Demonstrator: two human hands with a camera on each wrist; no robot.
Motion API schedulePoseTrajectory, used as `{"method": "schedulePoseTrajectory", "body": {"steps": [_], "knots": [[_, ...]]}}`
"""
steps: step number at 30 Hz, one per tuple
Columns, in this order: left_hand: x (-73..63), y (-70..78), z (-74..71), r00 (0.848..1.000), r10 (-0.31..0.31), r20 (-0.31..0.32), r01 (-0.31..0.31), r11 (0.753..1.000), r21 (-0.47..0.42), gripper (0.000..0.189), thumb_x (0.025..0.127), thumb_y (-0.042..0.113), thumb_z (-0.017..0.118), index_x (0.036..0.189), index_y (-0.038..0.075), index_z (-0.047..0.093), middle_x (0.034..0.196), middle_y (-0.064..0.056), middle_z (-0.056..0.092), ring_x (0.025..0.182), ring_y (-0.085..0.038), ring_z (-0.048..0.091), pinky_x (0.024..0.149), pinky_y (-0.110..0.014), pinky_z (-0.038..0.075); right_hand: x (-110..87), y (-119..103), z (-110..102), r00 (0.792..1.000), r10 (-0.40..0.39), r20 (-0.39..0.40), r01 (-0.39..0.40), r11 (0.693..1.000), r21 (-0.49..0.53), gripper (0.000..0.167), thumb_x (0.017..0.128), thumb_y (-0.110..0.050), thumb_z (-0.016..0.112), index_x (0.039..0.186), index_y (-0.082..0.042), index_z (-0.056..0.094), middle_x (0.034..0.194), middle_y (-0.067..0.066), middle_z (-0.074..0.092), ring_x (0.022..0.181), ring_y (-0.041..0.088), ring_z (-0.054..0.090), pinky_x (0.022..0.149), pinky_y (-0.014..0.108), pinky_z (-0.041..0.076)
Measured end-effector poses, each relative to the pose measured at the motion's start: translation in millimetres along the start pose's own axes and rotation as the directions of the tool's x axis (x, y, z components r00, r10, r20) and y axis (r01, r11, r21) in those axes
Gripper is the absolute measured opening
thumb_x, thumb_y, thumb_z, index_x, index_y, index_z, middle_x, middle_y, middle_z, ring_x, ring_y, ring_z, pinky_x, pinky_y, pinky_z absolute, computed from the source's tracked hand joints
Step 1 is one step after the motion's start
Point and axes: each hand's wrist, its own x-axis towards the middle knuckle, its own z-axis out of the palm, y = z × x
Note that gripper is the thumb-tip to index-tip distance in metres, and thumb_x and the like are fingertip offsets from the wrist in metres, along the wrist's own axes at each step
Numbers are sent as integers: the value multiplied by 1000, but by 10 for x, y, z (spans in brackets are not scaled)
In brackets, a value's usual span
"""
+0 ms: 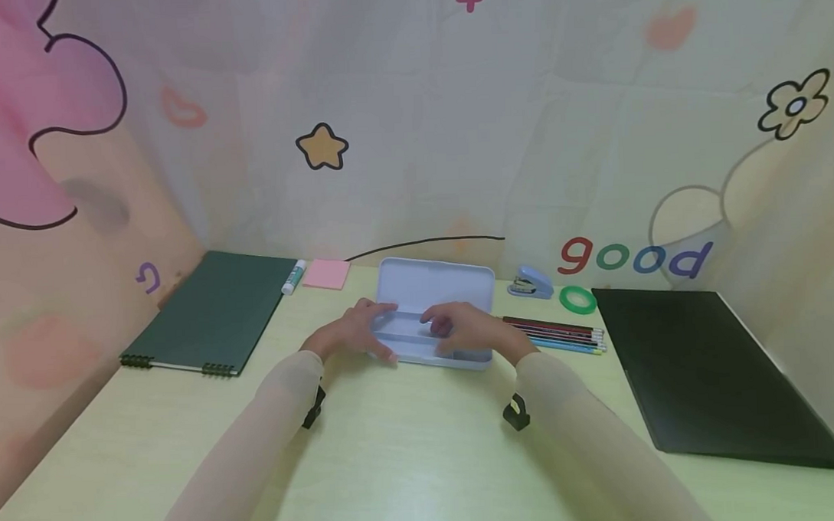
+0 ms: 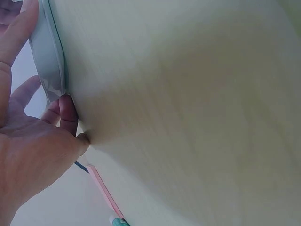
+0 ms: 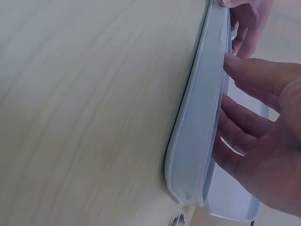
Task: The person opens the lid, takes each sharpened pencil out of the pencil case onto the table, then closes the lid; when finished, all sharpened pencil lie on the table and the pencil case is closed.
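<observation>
A pale blue pencil case (image 1: 435, 283) lies on the table with its lid raised at the back and a divided tray in front. My left hand (image 1: 353, 330) holds the case's left end, thumb at the front rim and fingers along the far side. In the left wrist view, curled fingertips (image 2: 68, 115) of that hand meet the case's end by the tabletop. Over the tray's right part, my right hand (image 1: 471, 329) reaches in with loosely bent fingers. The front wall (image 3: 200, 117) hides those fingertips in the right wrist view; nothing shows between them.
Right of the case lie several pencils (image 1: 557, 334), a blue stapler (image 1: 530, 283), green tape (image 1: 578, 300) and a black folder (image 1: 714, 373). To the left are pink sticky notes (image 1: 327, 273), a glue stick (image 1: 294, 277) and a dark green spiral notebook (image 1: 212, 314). A printed curtain stands behind.
</observation>
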Motion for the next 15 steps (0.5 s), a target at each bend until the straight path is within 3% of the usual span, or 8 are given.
{"method": "schedulePoseTrajectory", "body": {"steps": [15], "knots": [[1, 4, 6, 1000, 9, -6, -9, 1000, 11, 96, 75, 36, 88, 155, 25, 36, 153, -17, 30, 138, -36, 32, 116, -61, 30, 130, -25, 55, 998, 38, 45, -36, 999, -36, 42, 88, -12, 75, 128, -10, 64, 107, 7, 69, 97, 19, 62, 96, 38, 53]]}}
